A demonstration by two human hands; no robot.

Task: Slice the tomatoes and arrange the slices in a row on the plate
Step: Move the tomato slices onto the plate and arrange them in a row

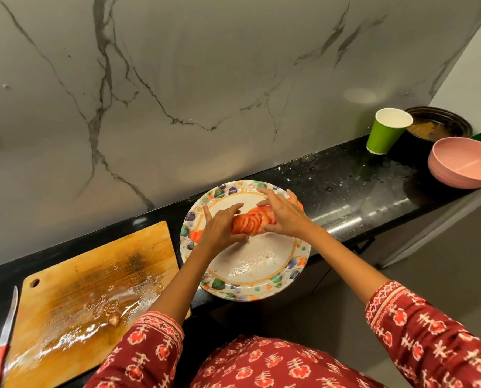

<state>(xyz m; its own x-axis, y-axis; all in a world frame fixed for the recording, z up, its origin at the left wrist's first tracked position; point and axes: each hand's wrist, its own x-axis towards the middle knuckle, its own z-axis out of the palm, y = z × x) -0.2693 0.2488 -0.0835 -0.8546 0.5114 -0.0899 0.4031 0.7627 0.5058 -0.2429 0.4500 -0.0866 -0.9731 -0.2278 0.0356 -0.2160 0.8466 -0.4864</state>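
- Here, you look down at a black stone counter [345, 191] set against a grey marble wall.
- A round plate [250, 264] with a leaf-and-flower border sits at the counter's front edge, and part of it hangs over that edge.
- A row of overlapping tomato slices [250, 222] lies across the far half of the plate.
- Your left hand [219, 228] rests at the left end of the row, fingers fairly straight and touching the slices, gripping nothing.
- Your right hand [284, 217] cups the right end of the row, with its fingers bent over the slices there and its thumb on the near side.
- The near half of the plate is wet, with small bits of tomato on it.
- To the left of the plate lies a wooden cutting board [93, 289], wet with juice, with one small tomato end piece [114, 319] near its front.
- A knife [5, 331] with a red handle lies just left of the board, blade pointing away from you.
- Far right on the counter stand a green paper cup [385, 133], a stack of pink bowls [463, 163] and a dark round dish [441, 124] behind them.
- Your sleeves are red with a white and orange print.
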